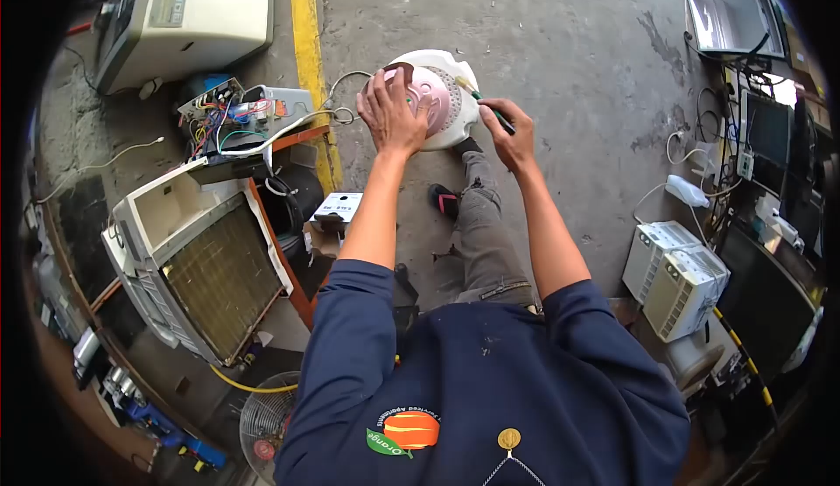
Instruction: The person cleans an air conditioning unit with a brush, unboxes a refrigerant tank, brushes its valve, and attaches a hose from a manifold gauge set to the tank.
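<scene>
In front of me stands a round white appliance (465, 68) with a pink, perforated top; its exact kind I cannot tell. My left hand (394, 114) lies over the left side of its pink part, fingers and thumb spread, hiding some of the surface. A dark reddish-brown piece (401, 69) shows beside those fingertips. My right hand (512, 132) is closed around the dark handle of a paintbrush (477, 95) with pale bristles. The bristles are at the right part of the perforated ring; whether they touch it I cannot tell.
To the left are a cream appliance housing (214, 5), exposed wiring (223, 114) and an air conditioner unit (223, 267). A pale cable (297, 122) runs nearby. White units (682, 272) and a screen (735, 18) stand right. A yellow line (307, 40) marks the concrete floor.
</scene>
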`<action>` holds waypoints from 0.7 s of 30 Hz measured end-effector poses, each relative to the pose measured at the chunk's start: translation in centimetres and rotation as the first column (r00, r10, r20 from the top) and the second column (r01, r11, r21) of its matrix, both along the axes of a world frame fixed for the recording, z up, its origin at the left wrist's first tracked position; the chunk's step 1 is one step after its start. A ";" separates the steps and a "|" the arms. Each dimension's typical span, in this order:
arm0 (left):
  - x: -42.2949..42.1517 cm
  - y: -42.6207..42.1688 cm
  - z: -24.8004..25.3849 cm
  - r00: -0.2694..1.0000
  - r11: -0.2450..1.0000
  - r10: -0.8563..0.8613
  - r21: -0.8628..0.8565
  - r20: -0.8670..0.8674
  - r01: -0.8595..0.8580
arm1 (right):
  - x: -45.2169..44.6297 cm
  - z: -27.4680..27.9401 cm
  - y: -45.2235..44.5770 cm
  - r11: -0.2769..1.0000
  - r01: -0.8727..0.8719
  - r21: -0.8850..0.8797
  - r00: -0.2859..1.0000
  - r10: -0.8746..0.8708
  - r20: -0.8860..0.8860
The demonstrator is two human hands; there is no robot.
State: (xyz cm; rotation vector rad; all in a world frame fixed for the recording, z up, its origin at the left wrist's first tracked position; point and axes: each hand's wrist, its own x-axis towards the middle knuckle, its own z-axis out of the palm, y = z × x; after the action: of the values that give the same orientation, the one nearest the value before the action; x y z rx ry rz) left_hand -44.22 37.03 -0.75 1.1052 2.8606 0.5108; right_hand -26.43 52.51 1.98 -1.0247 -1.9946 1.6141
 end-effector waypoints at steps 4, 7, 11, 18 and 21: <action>-1.2 0.4 -0.6 0.971 0.999 0.032 0.011 -0.238 -0.030 | -0.8 -2.7 -3.2 0.992 0.124 -0.025 0.990 -0.125 -0.066; -1.5 0.0 -2.3 0.998 1.000 0.020 0.003 -0.058 -0.020 | -0.1 -3.1 -4.7 0.975 0.217 -0.045 0.974 -0.219 -0.047; -1.6 -0.3 -3.4 0.994 1.000 0.017 0.013 -0.111 -0.015 | -0.1 -4.6 -11.1 0.950 0.291 0.109 0.956 -0.287 -0.056; -1.7 0.1 -3.7 0.994 0.999 0.017 -0.040 -0.110 -0.022 | 3.6 -4.1 -23.3 0.981 -0.022 -0.195 0.982 -0.016 -0.191; -1.6 -0.3 -3.8 0.994 0.999 0.013 -0.041 -0.106 -0.017 | 3.2 -2.1 -16.2 0.899 0.438 -0.007 0.897 -0.437 -0.068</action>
State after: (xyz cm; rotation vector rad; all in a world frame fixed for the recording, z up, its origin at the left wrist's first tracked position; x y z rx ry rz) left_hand -45.84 36.76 -4.59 1.1384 2.9568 0.4027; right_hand -23.26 36.34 -0.08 -1.2868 -1.5760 1.3695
